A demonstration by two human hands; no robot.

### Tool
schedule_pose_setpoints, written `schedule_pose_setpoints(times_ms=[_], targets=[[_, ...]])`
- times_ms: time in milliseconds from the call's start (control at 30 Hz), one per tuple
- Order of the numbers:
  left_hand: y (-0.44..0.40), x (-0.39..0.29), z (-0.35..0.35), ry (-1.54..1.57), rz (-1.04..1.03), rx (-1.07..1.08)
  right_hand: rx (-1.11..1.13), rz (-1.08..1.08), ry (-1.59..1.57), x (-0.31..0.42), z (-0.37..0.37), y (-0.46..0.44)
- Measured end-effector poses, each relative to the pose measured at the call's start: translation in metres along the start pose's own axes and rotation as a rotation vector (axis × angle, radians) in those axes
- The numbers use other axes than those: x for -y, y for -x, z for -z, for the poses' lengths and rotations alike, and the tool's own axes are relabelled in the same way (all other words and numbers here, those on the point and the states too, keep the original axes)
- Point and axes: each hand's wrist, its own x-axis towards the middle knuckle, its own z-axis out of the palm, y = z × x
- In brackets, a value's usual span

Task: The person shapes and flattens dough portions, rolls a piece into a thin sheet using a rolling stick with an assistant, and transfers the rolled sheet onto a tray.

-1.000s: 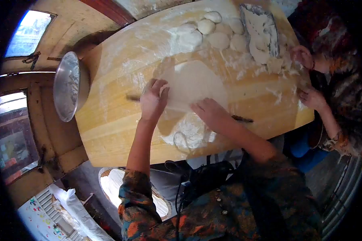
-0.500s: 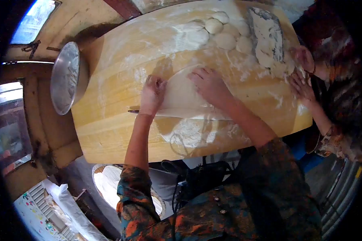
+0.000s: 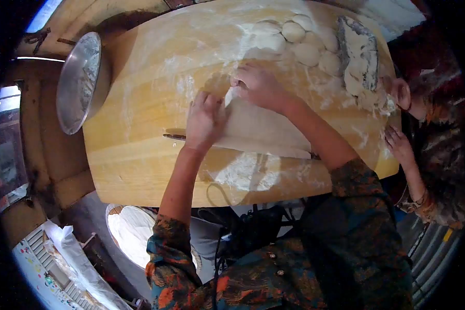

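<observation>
A thin, pale sheet of dough (image 3: 266, 129) lies across the floured wooden board. My left hand (image 3: 205, 120) is closed at the sheet's left edge, its fingers curled under and partly hidden. Just beyond it, my right hand (image 3: 261, 87) pinches the far edge, where a bit of dough stands raised between the hands. A thin stick with a dark tip (image 3: 175, 136) pokes out left of my left wrist. The near edge of the dough lies along the stick's line, so its middle is hidden.
Several dough balls (image 3: 306, 53) sit at the back beside a floury slab of dough (image 3: 359, 59). A metal bowl (image 3: 79, 85) stands on the left. Loose flour (image 3: 245, 173) lies near the front edge. At right is another person's hand (image 3: 399, 145).
My right hand has moved left along the far edge, closer to my left hand, and the dough there is now pulled up. The other person's hand has moved lower. The view has shifted slightly.
</observation>
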Motion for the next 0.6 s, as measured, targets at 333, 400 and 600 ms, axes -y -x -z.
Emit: schedule_pose_setpoints(times_ms=[333, 400, 600], targets=[[-0.013, 0.025, -0.005, -0.065, 0.250, -0.224, -0.351, 0.065, 0.472, -0.030, -0.025, -0.011], [-0.010, 0.033, -0.007, -0.097, 0.243, -0.242, -0.216, 0.204, 0.458, -0.014, -0.021, 0.005], [0.027, 0.033, 0.016, 0.023, 0.155, -0.261, -0.247, -0.016, 0.621, -0.008, 0.003, 0.050]])
